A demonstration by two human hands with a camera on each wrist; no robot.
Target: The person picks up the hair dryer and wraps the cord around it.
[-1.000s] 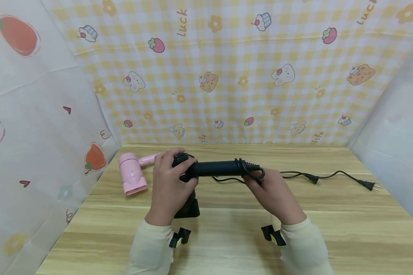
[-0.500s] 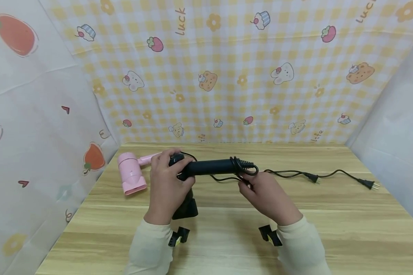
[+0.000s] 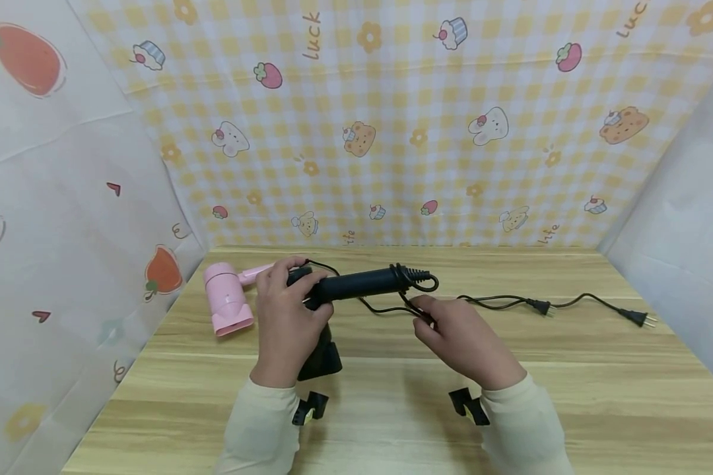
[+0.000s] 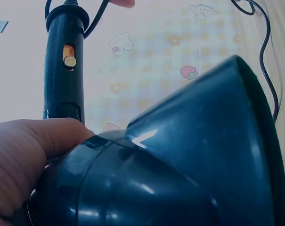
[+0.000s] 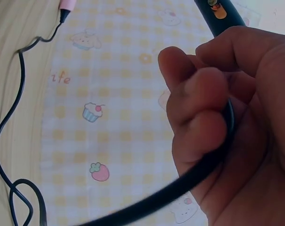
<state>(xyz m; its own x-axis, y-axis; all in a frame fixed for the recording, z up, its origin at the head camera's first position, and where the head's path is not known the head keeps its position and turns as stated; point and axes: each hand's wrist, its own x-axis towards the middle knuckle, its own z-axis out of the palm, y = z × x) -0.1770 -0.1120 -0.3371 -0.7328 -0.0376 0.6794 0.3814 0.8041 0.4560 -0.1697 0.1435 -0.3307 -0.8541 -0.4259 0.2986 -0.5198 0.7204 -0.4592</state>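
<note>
A black hair dryer (image 3: 359, 284) is held up above the table, its handle pointing right and its wide nozzle hanging toward me. My left hand (image 3: 285, 311) grips its body, thumb and fingers around it. In the left wrist view the nozzle (image 4: 203, 132) fills the right side, and a switch shows on the handle. Black cord (image 3: 414, 285) is looped around the handle's end. Just below that end, my right hand (image 3: 466, 338) holds the cord; in the right wrist view its curled fingers wrap the cord (image 5: 175, 186), which trails off to the lower left.
A pink hair dryer (image 3: 228, 300) lies on the wooden table (image 3: 392, 409) at the left, beside my left hand. Another black cord runs behind my hands, and two plugs, one (image 3: 634, 318) farther right, lie toward the right edge. A patterned cloth (image 3: 416, 132) hangs behind the table.
The black hair dryer has shifted left, its handle end tilting up a little. My right hand has drawn away from the handle, with a length of cord now showing between them.
</note>
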